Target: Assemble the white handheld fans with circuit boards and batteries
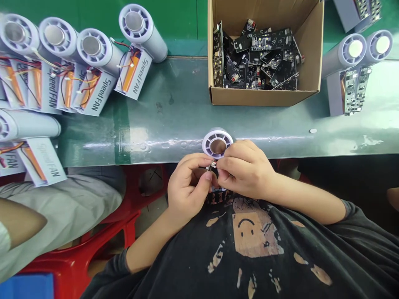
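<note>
Near the table's front edge, a fan unit (217, 143) shows its round, vented white end just beyond my fingers. My left hand (190, 182) pinches a small dark circuit board (213, 167) between thumb and index finger, close to the unit's near side. From the other side, my right hand (246, 168) has its fingers pressed together at the board's right end. Whatever sits between the right fingertips is too small to make out. The lower part of the unit is hidden behind both hands.
An open cardboard box (266, 97) of circuit boards stands ahead. Several fan units (93, 50) with exposed orange batteries line the left, and others (352, 50) stand at right. A small white piece (313, 131) lies on the table (174, 108). A person's arm (21, 222) shows at left.
</note>
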A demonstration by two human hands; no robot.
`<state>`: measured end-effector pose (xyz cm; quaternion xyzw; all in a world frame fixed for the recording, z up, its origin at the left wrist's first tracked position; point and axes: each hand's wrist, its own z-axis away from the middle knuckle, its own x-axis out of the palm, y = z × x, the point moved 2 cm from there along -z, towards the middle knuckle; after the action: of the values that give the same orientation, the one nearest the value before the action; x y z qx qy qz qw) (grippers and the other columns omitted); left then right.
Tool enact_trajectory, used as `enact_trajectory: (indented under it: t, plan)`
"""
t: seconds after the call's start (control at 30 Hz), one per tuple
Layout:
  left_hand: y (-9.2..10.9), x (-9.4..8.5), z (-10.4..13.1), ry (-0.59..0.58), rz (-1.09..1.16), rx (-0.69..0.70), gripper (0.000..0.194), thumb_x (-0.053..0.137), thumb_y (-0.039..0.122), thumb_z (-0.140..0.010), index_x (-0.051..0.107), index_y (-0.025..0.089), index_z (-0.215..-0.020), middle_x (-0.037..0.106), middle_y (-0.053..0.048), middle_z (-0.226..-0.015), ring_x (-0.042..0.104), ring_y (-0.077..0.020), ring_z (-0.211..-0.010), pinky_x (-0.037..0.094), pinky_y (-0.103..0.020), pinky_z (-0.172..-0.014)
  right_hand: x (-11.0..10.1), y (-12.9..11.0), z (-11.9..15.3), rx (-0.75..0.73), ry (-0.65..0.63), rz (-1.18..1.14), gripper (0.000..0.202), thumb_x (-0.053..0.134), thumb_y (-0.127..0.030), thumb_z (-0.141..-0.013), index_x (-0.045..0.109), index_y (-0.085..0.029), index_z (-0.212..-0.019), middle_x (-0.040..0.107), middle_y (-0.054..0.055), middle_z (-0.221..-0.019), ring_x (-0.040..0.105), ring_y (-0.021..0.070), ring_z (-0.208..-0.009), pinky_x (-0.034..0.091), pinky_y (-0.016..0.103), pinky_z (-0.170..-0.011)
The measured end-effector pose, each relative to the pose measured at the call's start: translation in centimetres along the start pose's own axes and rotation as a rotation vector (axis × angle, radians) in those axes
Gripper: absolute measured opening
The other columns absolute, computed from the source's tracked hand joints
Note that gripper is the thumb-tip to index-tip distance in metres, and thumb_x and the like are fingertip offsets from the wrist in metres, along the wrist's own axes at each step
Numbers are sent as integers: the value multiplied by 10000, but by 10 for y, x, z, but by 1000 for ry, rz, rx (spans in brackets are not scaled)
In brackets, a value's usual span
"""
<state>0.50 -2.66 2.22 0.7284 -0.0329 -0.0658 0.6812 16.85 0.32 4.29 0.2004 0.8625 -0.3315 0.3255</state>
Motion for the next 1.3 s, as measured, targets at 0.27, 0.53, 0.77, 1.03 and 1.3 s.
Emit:
enact_trajectory:
  t: [0.27, 0.53, 0.77, 1.03, 1.3]
  plan:
    - [2, 2, -1, 12, 45, -14, 144, 603, 163, -924, 645, 227, -1045, 591, -24, -1080, 603, -51, -611, 503, -152, -406, -4, 1, 1, -47, -24, 52, 251, 524, -183, -938, 637, -189, -714, 583, 10, -700, 457, 141, -679, 376, 295, -655]
    - [5, 3, -2, -7, 16, -17, 147, 574, 157, -939, 621, 220, -1063, 583, -30, -1098, 569, -11, -531, 505, -137, -413, -10, 0, 5, -91, -44, 87, 101, 581, -213, -928, 667, -198, -878, 609, -1, -737, 500, 140, -706, 403, 304, -675]
    - [8, 4, -2, 3, -68, 46, 129, 586, 131, -926, 631, 200, -1024, 616, -37, -1078, 584, -21, -561, 513, -136, -441, -6, 1, 9, 19, -44, -1, 75, 602, -155, -905, 648, -183, -853, 639, 6, -759, 552, 135, -712, 452, 309, -692]
    - [8, 7, 3, 39, -146, 106, 181, 606, 107, -904, 639, 215, -1046, 622, -37, -1059, 678, -139, -898, 617, -287, -727, -5, -2, 9, 26, -6, -45, 71, 600, -150, -915, 628, -173, -854, 647, 4, -736, 577, 128, -701, 487, 296, -697]
    - [7, 3, -2, -28, -115, 67, 312, 486, 424, -979, 609, 290, -1232, 565, -89, -1267, 618, -257, -1169, 582, -456, -947, -20, 9, 7, 168, 0, -232, 154, 640, -307, -922, 613, -183, -834, 620, 8, -735, 570, 123, -678, 468, 266, -615]
